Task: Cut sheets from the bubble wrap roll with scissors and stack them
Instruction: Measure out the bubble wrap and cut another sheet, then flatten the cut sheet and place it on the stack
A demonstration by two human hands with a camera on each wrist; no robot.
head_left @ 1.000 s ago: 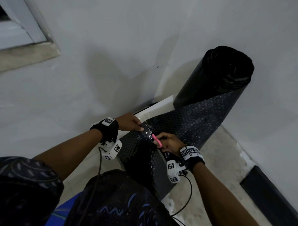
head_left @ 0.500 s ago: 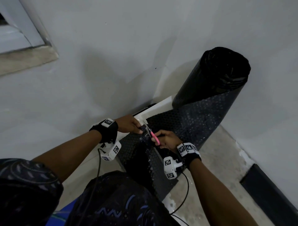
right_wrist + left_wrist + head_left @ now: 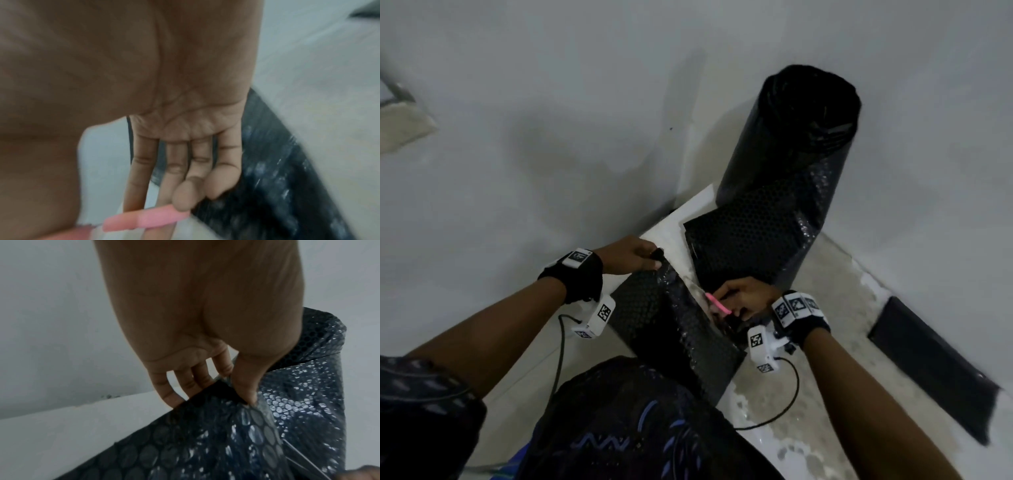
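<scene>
A black bubble wrap roll [image 3: 791, 137] stands upright in the wall corner, its loose tail [image 3: 746, 240] spread toward me. My left hand [image 3: 654, 258] pinches the top corner of a separate black bubble wrap sheet [image 3: 674, 329] that hangs down to my lap. In the left wrist view the thumb and fingers of the left hand [image 3: 222, 391] clamp the corner of the sheet [image 3: 205, 443], with the scissor blades [image 3: 304, 459] at lower right. My right hand [image 3: 736, 301] holds the pink-handled scissors [image 3: 717, 303] between sheet and tail. In the right wrist view, its fingers curl on the pink handle [image 3: 148, 219].
A white board [image 3: 671, 229] lies on the floor under the tail, against the wall. A dark flat panel [image 3: 928, 363] lies on the stained concrete floor [image 3: 842, 274] at right. White walls close in behind and to the right. My lap in dark patterned cloth [image 3: 637, 428] fills the foreground.
The sheet has come apart from the roll's tail, and a gap of white board now shows between them. My left hand has pulled its corner leftward. The scissors have drawn back toward me.
</scene>
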